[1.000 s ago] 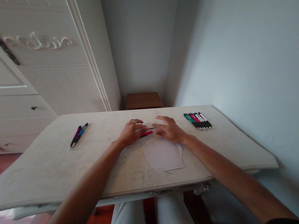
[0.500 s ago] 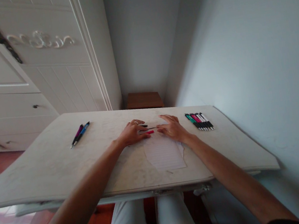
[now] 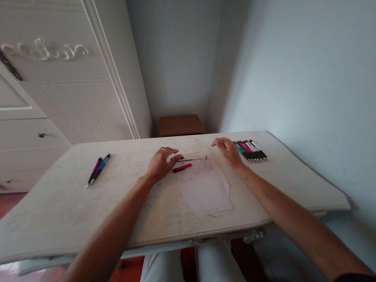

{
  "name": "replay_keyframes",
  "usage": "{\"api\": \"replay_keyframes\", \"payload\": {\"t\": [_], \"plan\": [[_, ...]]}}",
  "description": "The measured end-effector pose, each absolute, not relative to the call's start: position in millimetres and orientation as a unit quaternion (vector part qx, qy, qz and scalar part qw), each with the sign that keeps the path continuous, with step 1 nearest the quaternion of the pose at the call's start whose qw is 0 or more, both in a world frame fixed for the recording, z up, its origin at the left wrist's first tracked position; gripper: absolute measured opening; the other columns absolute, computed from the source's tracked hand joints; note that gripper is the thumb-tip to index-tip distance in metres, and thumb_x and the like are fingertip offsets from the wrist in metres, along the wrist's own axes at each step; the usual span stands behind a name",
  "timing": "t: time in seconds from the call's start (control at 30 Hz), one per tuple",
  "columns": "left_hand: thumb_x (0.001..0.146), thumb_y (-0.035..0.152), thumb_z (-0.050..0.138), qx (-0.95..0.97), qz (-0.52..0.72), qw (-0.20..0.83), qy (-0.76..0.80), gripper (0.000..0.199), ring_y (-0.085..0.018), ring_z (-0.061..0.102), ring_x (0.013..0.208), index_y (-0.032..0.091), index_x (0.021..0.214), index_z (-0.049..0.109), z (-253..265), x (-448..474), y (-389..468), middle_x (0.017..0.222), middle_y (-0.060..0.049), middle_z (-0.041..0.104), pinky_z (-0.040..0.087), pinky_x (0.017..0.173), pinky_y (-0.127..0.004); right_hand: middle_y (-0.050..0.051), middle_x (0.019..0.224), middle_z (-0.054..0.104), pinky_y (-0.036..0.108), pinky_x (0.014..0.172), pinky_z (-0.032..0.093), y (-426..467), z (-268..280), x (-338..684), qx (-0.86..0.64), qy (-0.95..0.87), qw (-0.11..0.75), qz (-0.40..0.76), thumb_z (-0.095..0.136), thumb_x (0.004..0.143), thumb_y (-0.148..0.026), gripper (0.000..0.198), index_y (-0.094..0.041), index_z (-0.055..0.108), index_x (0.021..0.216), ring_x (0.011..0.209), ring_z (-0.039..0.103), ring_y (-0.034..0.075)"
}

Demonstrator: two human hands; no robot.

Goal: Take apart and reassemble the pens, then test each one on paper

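Observation:
On the table lies a pink-and-black pen barrel (image 3: 182,167), with a thin dark refill (image 3: 192,159) just behind it. A small piece (image 3: 206,157), too small to name, is at the refill's right end. My left hand (image 3: 161,163) is open beside them, thumb and fingers apart, its thumb next to a small black part (image 3: 181,158). To the right, my right hand (image 3: 228,151) is raised slightly with loosely bent fingers, and nothing shows in it. In front of the pen parts lies a torn sheet of lined paper (image 3: 206,192).
Several pens (image 3: 251,151) lie in a row at the right. A purple pen (image 3: 94,170) and a blue pen (image 3: 102,169) rest at the left of the white table (image 3: 79,214). Behind stand a white cabinet (image 3: 80,105) and a brown wooden box-like piece (image 3: 180,124).
My hands have drawn apart: the right one moved right and curled its fingers, the left one shifted slightly left. The pink-and-black barrel and refill are now uncovered.

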State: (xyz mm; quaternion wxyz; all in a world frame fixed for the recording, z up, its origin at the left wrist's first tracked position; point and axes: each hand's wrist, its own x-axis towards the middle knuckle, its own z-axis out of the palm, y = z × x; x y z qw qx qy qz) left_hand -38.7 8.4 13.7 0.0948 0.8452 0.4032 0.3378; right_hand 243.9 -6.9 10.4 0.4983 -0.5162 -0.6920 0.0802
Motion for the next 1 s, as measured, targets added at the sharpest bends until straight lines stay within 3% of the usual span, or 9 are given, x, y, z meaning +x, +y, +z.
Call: {"api": "replay_keyframes", "payload": {"t": [0.23, 0.47, 0.63, 0.77, 1.0], "plan": [[0.089, 0.028, 0.044, 0.793, 0.390, 0.102, 0.457, 0.028, -0.020, 0.062, 0.092, 0.017, 0.096, 0.069, 12, -44, 15, 0.098, -0.008, 0.071, 0.052, 0.080, -0.031, 0.007, 0.067, 0.068, 0.033, 0.070, 0.048, -1, 5, 253, -0.588, -0.606, 0.523, 0.114, 0.032, 0.090, -0.065, 0.063, -0.018, 0.065, 0.064, 0.070, 0.064, 0.022], [0.089, 0.036, 0.048, 0.813, 0.366, 0.101, 0.441, 0.030, -0.019, 0.061, 0.083, 0.018, 0.087, 0.071, 18, -44, 8, 0.087, -0.007, 0.070, 0.050, 0.076, -0.031, 0.006, 0.063, 0.068, 0.030, 0.068, 0.047, -4, 2, 248, -0.580, -0.644, 0.484, 0.120, 0.037, 0.090, -0.060, 0.058, -0.019, 0.065, 0.061, 0.067, 0.065, 0.021], [0.083, 0.051, 0.058, 0.866, 0.313, 0.105, 0.375, 0.036, -0.021, 0.061, 0.085, 0.020, 0.091, 0.074, 27, -43, -1, 0.086, -0.007, 0.070, 0.048, 0.078, -0.033, 0.006, 0.068, 0.069, 0.031, 0.071, 0.047, -3, 0, 247, -0.568, -0.669, 0.461, 0.132, 0.039, 0.091, -0.057, 0.054, -0.018, 0.068, 0.067, 0.069, 0.065, 0.020], [0.087, 0.051, 0.053, 0.873, 0.300, 0.109, 0.368, 0.035, -0.022, 0.062, 0.087, 0.023, 0.090, 0.075, 30, -43, -2, 0.089, -0.006, 0.072, 0.048, 0.082, -0.035, 0.008, 0.079, 0.069, 0.032, 0.071, 0.049, -4, 1, 244, -0.518, -0.724, 0.441, 0.116, 0.043, 0.090, -0.057, 0.050, -0.017, 0.069, 0.077, 0.076, 0.063, 0.021], [0.088, 0.052, 0.051, 0.882, 0.270, 0.116, 0.368, 0.038, -0.022, 0.063, 0.088, 0.024, 0.089, 0.076, 30, -43, -3, 0.089, -0.006, 0.072, 0.047, 0.085, -0.035, 0.011, 0.112, 0.063, 0.041, 0.100, 0.041, -11, 0, 234, -0.431, -0.822, 0.358, 0.098, 0.048, 0.092, -0.052, 0.040, -0.022, 0.073, 0.099, 0.110, 0.055, 0.023]]}}
